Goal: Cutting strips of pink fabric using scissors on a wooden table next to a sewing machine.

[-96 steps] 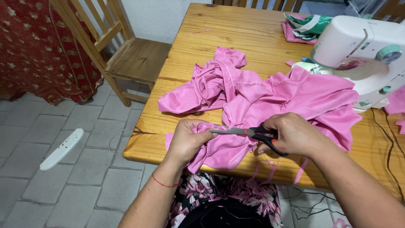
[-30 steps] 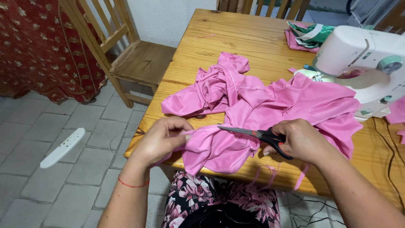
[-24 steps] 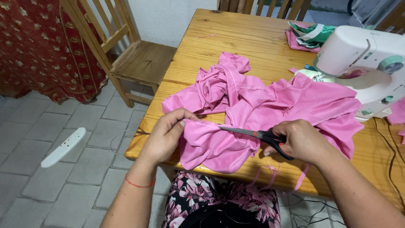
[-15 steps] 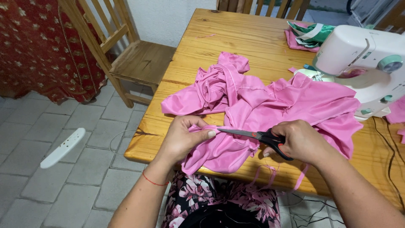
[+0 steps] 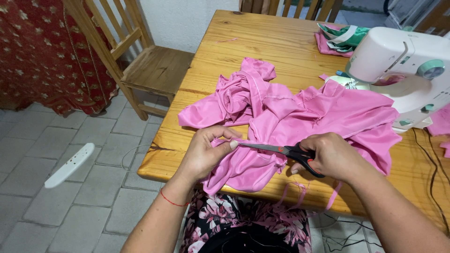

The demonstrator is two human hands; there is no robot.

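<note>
Filling most of the view, a wooden table is standing on a grey tiled floor, with a wooden chair at its left side and a red patterned cloth hanging beyond that. A white sewing machine is sitting on the table's right part, and a small heap of green and pink fabric is lying behind it. A big crumpled pink cloth is spreading across the middle of the table, reaching under the machine on one side and hanging over the near edge on the other. A white strip-shaped object is lying on the floor to the left. The left hand is pinching a fold of the pink cloth at the table's near edge, thumb and fingers pressed together on it. The right hand is gripping the dark handles of the scissors, whose blades are lying nearly shut, their tip touching the cloth just beside the left thumb.
</note>
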